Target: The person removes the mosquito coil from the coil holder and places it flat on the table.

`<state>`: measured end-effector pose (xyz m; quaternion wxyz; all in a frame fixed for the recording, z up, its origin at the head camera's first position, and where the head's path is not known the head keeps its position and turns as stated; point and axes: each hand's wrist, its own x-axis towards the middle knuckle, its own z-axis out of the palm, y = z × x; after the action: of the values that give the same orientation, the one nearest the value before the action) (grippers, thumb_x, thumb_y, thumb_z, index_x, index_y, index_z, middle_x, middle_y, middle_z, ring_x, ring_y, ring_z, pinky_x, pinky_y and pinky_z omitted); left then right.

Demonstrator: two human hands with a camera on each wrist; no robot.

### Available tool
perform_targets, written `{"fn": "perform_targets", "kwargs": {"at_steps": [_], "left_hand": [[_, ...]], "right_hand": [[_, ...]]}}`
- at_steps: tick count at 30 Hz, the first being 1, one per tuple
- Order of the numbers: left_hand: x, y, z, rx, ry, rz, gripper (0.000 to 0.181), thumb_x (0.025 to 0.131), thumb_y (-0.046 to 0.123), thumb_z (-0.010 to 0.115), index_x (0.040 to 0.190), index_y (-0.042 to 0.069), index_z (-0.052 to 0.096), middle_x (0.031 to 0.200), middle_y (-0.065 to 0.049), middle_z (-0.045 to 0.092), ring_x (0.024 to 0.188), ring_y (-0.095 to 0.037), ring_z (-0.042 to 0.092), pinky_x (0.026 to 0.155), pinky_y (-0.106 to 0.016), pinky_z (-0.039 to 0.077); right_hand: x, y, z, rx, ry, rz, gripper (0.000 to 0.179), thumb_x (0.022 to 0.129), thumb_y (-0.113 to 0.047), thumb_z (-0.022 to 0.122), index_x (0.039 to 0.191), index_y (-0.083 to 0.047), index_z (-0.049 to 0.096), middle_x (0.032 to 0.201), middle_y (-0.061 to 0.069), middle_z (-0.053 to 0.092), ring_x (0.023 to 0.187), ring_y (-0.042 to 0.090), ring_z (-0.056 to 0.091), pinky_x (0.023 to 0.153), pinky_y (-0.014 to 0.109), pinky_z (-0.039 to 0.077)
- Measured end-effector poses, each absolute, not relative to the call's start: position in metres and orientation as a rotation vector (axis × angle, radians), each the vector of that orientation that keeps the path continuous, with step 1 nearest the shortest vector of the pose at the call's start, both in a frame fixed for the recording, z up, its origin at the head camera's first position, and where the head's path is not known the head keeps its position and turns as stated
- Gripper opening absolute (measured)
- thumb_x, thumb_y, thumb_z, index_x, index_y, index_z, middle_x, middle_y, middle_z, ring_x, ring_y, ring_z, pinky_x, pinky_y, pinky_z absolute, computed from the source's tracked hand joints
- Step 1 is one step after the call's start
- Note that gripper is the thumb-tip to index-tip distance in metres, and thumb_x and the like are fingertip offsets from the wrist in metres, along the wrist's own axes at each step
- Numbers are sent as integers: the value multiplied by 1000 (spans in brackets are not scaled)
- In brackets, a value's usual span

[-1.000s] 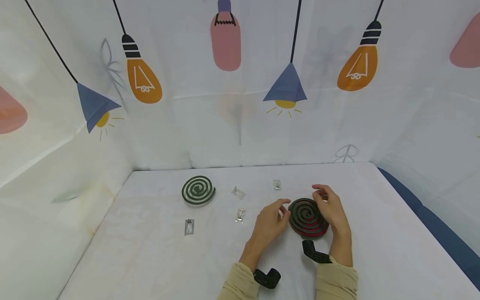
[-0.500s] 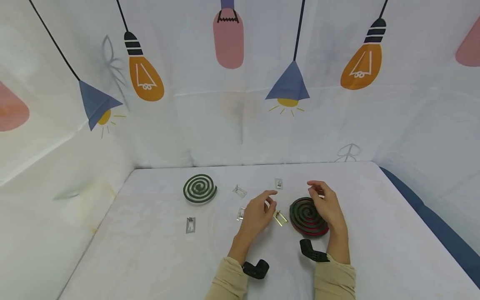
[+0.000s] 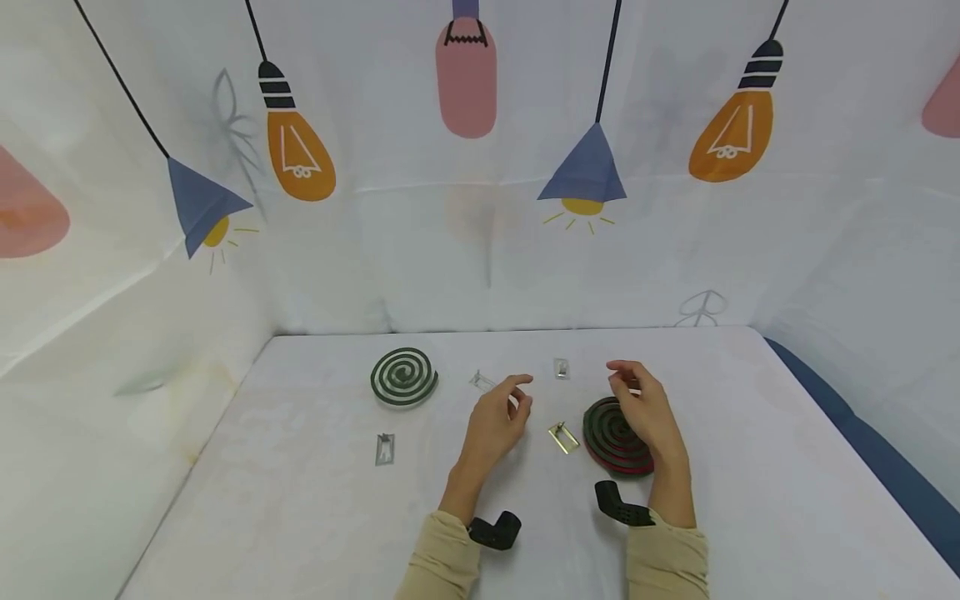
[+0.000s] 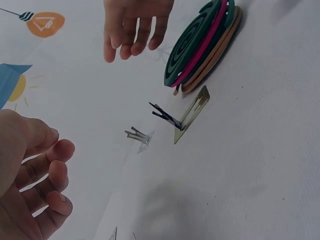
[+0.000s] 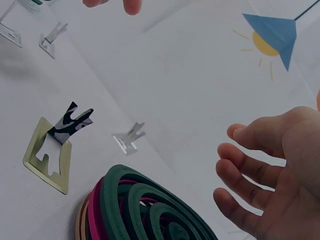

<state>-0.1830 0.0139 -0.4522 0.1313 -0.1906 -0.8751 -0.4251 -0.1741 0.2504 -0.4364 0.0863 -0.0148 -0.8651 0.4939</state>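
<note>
My left hand [image 3: 495, 423] hovers over the middle of the table with loosely curled fingers and nothing in them. Beside it on the right lies a gold-coloured metal mosquito coil stand [image 4: 192, 115], its forked prong bent up. My right hand [image 3: 647, 412] hangs over the right side of a stack of mosquito coils [image 3: 609, 435], fingers loosely bent and holding nothing. Green tops the stack, with pink and brown layers under it, as the left wrist view shows. Behind the stack sits a small silver stand [image 3: 562, 368]. Another silver stand [image 3: 482, 381] is partly behind my left hand.
A single green coil [image 3: 404, 377] lies at the back left of the white table [image 3: 300, 500]. In front of it is one more silver stand [image 3: 385, 450]. A white cloth wall [image 3: 480, 250] with printed lamps rises behind the table.
My left hand has moved left, away from the coil stack, and the gold stand has come into view between them. The right hand has shifted slightly left and away from me over the stack.
</note>
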Motion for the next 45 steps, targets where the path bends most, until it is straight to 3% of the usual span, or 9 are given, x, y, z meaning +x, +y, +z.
{"fn": "perform_targets", "kwargs": {"at_steps": [20, 27, 35, 41, 45], "left_hand": [[-191, -12, -450, -456, -2520, -1257, 29, 91, 12, 60, 120, 15, 62, 84, 2, 66, 58, -5, 47, 49, -17, 36], [-195, -31, -452, -370, -2505, -1292, 29, 91, 12, 59, 120, 16, 62, 85, 0, 66, 60, -6, 49, 49, -18, 37], [-199, -50, -454, -303, -2469, -1330, 29, 91, 12, 60, 120, 13, 62, 87, -2, 67, 66, -8, 54, 55, -20, 44], [-203, -64, -458, -237, -2460, -1383, 28, 91, 13, 60, 119, 17, 62, 89, -2, 66, 70, -10, 56, 59, -20, 46], [-204, -78, -455, -194, -2446, -1428, 28, 92, 13, 59, 120, 14, 62, 91, -4, 66, 72, -11, 55, 59, -20, 45]], "right_hand": [[-176, 243, -434, 8, -2581, 1478, 35, 99, -19, 45, 131, -6, 47, 121, 19, 52, 113, 27, 49, 92, 38, 39], [-179, 238, -433, 40, -2568, 1486, 33, 99, -17, 46, 129, -5, 49, 121, 19, 54, 112, 25, 50, 89, 30, 41], [-183, 221, -431, 147, -2590, 1523, 34, 99, -20, 47, 130, -6, 48, 125, 17, 56, 117, 28, 50, 95, 43, 40], [-178, 205, -422, 209, -2617, 1523, 34, 99, -18, 47, 131, -5, 48, 124, 18, 57, 117, 29, 51, 95, 45, 41], [-181, 200, -424, 254, -2598, 1535, 33, 99, -18, 48, 130, -5, 48, 123, 17, 57, 116, 28, 52, 94, 46, 42]]}}
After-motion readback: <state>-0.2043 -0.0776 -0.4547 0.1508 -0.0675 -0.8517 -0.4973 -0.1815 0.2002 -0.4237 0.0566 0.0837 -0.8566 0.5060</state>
